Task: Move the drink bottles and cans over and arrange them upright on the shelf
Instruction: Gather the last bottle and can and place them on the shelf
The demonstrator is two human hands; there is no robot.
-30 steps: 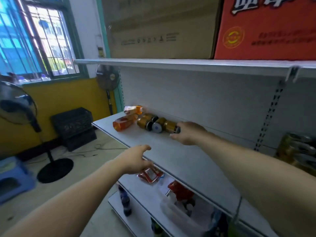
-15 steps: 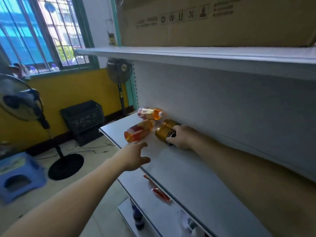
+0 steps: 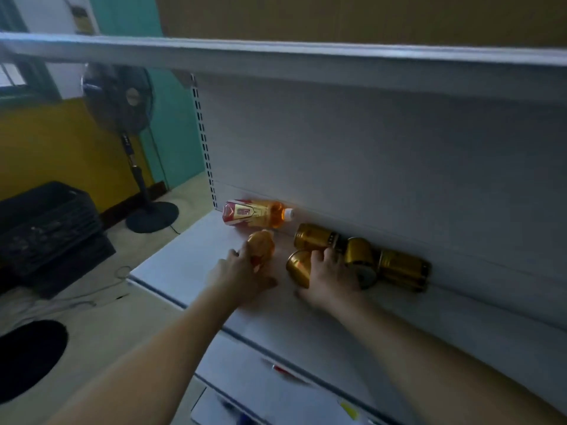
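Note:
On the white shelf (image 3: 190, 259) an orange drink bottle (image 3: 256, 213) with a red label lies on its side against the back panel. A second orange bottle (image 3: 261, 246) points toward me, and my left hand (image 3: 242, 276) grips its near end. Several gold cans lie on their sides along the back. My right hand (image 3: 329, 277) grips the nearest gold can (image 3: 299, 268). Behind it lies another gold can (image 3: 316, 237); two more gold cans (image 3: 359, 256) (image 3: 403, 269) lie to the right.
An upper shelf (image 3: 306, 56) overhangs close above. Lower shelves (image 3: 260, 381) with small items sit below. A standing fan (image 3: 122, 99) and a black crate (image 3: 46, 228) stand on the floor at left.
My left hand reached forward and took hold of the near orange bottle. My right hand stayed on a gold can. The view moved closer to the shelf.

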